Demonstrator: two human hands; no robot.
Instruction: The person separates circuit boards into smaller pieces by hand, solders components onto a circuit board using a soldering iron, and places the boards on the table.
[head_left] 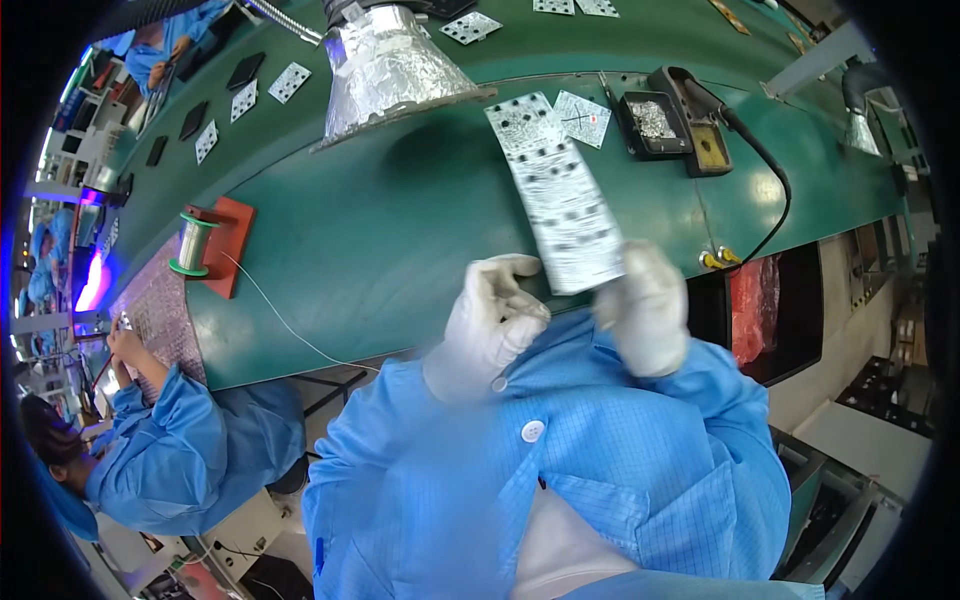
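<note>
A long white circuit board panel (565,200) with rows of dark spots is tilted over the green bench, blurred by motion. At its lower right corner, my white-gloved right hand (648,310) is closed on it, also smeared. Just left of the panel's near end is my gloved left hand (490,312), fingers curled inward; what they hold, if anything, is hidden. Thin solder wire (290,325) runs from a spool (194,246) on a red stand toward my left forearm, where I lose sight of it. A smaller white board (583,118) lies behind the panel.
A foil-covered hood (392,70) hangs over the bench. At the back right stand a black tray of small metal parts (652,122) and a soldering iron holder (708,150) with a black cable. Several boards lie on the far strip. A co-worker (170,440) sits at left.
</note>
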